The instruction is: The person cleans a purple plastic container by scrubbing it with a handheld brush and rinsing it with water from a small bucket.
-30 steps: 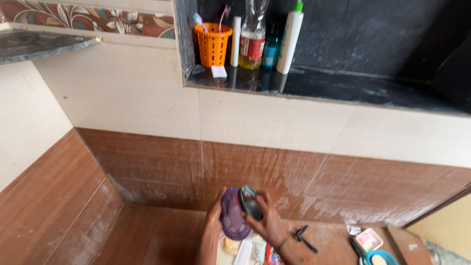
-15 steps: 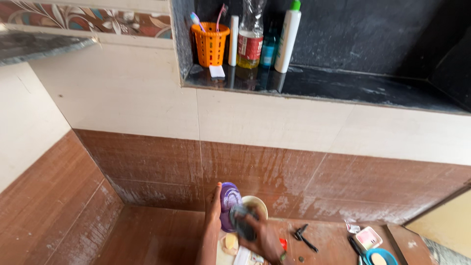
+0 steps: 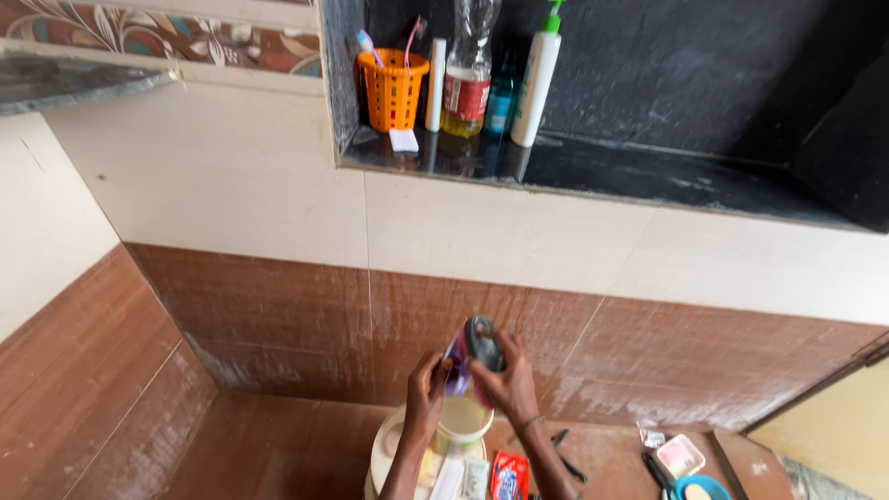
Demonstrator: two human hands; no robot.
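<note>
- We are looking down at a person's two hands raised in front of a brown tiled wall (image 3: 278, 324), over a brown tiled ledge (image 3: 278, 454).
- The left hand (image 3: 426, 393) is gripping a purple lid (image 3: 457, 356) by its left edge, the grip closed on it and the lid tilted up on its side.
- The right hand (image 3: 509, 384) is pressing a dark scrubbing pad (image 3: 483, 343) against the face of the lid, fingers curled around the pad in a closed grip.
- The lid is being held in the air between both hands, just above a cream tub (image 3: 463, 421) that is standing open below them.
- The tub is resting on a pale round thing (image 3: 381, 454) whose kind we cannot tell.
- Small packets, one of them a red packet (image 3: 507, 477), are lying just beside the tub at the bottom edge of the view.
- A black razor (image 3: 561, 440) is lying on the ledge to the right, near a pink soap dish (image 3: 679, 456) and a blue dish (image 3: 696, 488).
- Up in the dark wall niche (image 3: 694, 171), an orange holder (image 3: 393, 88) with toothbrushes is standing beside a clear bottle (image 3: 466, 79) and a white pump bottle (image 3: 534, 88), well apart from the hands.
</note>
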